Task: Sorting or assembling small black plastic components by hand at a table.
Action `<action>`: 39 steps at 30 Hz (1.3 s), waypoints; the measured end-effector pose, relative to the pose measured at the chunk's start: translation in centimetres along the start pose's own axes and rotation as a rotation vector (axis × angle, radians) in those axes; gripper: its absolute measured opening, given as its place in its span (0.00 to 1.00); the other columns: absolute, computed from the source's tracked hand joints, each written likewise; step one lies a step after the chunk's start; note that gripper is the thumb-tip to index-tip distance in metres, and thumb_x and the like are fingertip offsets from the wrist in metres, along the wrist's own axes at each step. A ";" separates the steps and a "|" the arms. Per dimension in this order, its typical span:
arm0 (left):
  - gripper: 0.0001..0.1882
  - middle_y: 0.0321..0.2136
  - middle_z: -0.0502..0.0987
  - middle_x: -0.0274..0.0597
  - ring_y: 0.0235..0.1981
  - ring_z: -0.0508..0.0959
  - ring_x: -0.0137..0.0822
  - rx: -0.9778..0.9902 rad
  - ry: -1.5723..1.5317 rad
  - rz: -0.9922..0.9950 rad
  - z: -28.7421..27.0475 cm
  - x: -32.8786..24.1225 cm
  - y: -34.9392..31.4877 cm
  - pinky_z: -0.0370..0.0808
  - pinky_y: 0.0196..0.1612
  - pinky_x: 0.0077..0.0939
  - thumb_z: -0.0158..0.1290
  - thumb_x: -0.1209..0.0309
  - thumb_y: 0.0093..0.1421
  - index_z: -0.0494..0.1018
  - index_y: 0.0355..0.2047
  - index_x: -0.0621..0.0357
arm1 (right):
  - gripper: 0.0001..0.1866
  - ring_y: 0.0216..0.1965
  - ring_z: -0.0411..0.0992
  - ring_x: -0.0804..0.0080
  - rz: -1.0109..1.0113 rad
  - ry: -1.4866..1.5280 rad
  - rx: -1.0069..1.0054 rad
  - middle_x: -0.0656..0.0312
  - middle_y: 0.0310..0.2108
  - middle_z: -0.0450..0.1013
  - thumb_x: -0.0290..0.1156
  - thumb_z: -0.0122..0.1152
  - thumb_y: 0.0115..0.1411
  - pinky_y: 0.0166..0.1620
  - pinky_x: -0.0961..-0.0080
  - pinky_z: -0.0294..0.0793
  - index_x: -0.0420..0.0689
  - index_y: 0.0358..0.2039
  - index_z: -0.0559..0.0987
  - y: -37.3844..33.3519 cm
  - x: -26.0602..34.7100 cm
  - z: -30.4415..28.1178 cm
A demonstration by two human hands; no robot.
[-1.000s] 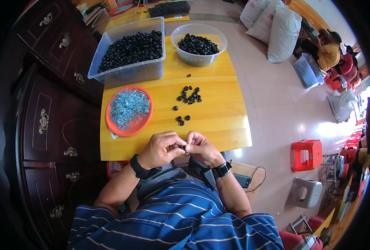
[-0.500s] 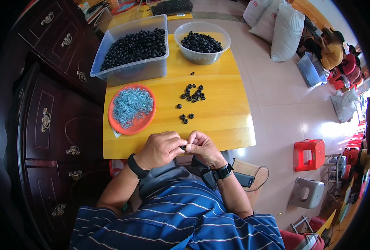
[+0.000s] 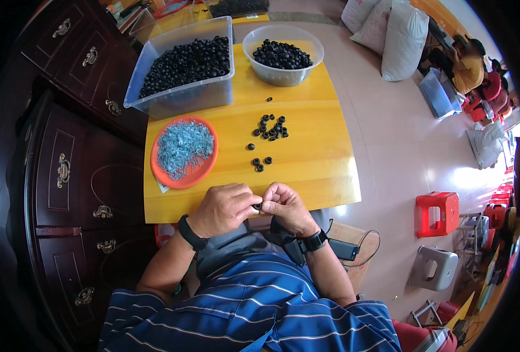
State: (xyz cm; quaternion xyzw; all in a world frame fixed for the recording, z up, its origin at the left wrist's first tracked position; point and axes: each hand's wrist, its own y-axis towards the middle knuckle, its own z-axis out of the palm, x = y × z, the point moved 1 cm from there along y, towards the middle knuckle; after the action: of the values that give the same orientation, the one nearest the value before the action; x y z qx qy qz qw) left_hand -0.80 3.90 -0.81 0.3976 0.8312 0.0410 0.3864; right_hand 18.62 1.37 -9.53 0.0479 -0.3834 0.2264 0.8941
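My left hand [image 3: 229,207] and my right hand [image 3: 286,206] meet at the near edge of the yellow table [image 3: 307,170]. Between their fingertips they pinch one small black ring-like part [image 3: 257,206], mostly covered by the fingers. Just beyond the hands lie a few loose black parts [image 3: 260,168], and farther off a larger cluster of the same parts [image 3: 264,130]. To the left, an orange-red plate [image 3: 204,172] carries a heap of small, shiny bluish-silver pieces [image 3: 184,146], too fine to name.
A clear rectangular bin [image 3: 187,104] and a clear round bowl [image 3: 286,75], both holding black parts, stand at the table's far side. Dark wooden drawers [image 3: 60,152] line the left. A red stool [image 3: 437,214] and a grey stool [image 3: 433,268] stand right. People [image 3: 468,70] sit farther off.
Both hands keep nearly the same pose around the black part. The view has shifted slightly, so the table's contents appear a little higher. Nothing has visibly been picked up or put down.
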 end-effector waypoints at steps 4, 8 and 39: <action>0.12 0.25 0.75 0.39 0.25 0.78 0.41 -0.003 -0.021 -0.025 0.0 0.1 -0.1 0.74 0.28 0.33 0.66 0.78 0.47 0.79 0.33 0.57 | 0.06 0.36 0.76 0.80 0.013 0.019 0.009 0.67 0.33 0.76 0.23 0.63 0.64 0.43 0.81 0.77 0.42 0.40 0.75 0.0 0.4 0.3; 0.12 0.24 0.75 0.38 0.25 0.78 0.40 0.000 -0.021 -0.016 0.1 0.0 0.2 0.74 0.28 0.32 0.67 0.77 0.47 0.79 0.33 0.57 | 0.06 0.36 0.76 0.80 0.015 0.022 0.010 0.67 0.33 0.76 0.24 0.62 0.65 0.44 0.81 0.77 0.42 0.40 0.74 0.0 0.3 0.0; 0.14 0.27 0.76 0.40 0.27 0.78 0.38 0.038 -0.147 -0.179 0.7 0.3 0.0 0.75 0.30 0.30 0.68 0.74 0.50 0.78 0.37 0.58 | 0.06 0.34 0.74 0.82 0.060 0.060 0.003 0.69 0.32 0.75 0.23 0.63 0.64 0.41 0.83 0.75 0.43 0.38 0.74 0.3 1.1 0.2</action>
State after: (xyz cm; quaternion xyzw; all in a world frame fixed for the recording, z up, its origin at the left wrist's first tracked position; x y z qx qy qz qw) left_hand -0.45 3.93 -1.52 0.3308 0.8335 -0.0388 0.4409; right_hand 19.01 1.98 -8.70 0.0311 -0.3571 0.2550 0.8980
